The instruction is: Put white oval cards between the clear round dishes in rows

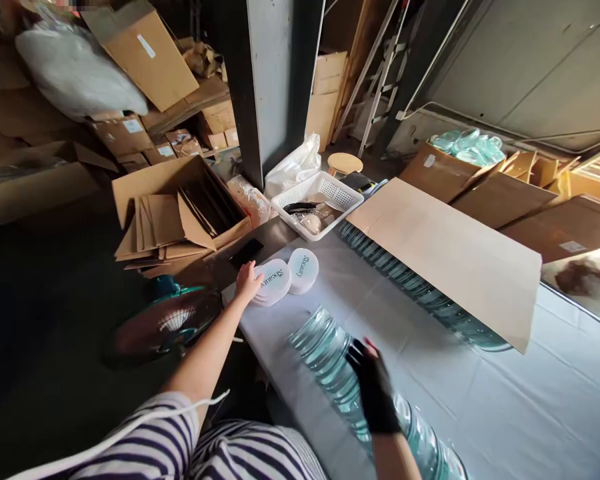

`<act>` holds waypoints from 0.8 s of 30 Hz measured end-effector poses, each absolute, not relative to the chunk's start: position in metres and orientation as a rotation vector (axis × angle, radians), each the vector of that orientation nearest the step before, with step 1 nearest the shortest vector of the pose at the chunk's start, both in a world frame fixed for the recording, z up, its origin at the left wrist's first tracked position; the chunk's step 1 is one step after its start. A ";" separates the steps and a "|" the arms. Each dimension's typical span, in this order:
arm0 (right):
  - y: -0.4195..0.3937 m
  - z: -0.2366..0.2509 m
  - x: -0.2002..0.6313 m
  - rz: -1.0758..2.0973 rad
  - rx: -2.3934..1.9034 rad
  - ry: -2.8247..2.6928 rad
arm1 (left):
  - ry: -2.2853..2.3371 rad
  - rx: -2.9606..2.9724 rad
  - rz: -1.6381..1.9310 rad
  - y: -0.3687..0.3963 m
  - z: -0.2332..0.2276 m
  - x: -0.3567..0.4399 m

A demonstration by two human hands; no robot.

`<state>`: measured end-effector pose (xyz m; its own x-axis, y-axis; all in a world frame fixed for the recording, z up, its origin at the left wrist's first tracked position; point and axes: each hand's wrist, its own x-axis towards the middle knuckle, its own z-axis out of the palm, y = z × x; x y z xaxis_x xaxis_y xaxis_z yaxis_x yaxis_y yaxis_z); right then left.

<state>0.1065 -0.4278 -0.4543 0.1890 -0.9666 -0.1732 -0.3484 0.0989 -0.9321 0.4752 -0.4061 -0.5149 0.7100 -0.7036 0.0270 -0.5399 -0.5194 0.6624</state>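
Cardboard sheet [445, 257] over glass row; left hand [247, 281] flat on white lids [274, 280], gloved right hand [373, 390] open on glass discs [325, 353].

Open cloth is being left free on the desk [505, 400] between the row of glass discs [330, 360] near the front edge and the cardboard sheet [450, 257] farther back. The far side is being blocked by that sheet and the second disc row [410, 283] under it. The left end is being closed off by the white lids [285, 277], the phone [247, 253] and the basket [325, 200]. A narrow lane is being kept between lids and discs.
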 end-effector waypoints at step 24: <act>-0.444 -0.470 0.339 -0.542 -0.768 1.108 | -1.206 1.921 -0.577 -0.392 -0.535 0.464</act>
<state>0.3389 -0.4437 -0.4701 0.3639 -0.7264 -0.5830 0.0146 0.6303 -0.7762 0.4636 -0.3916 -0.5352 0.4467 -0.8943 0.0270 -0.5406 -0.2457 0.8046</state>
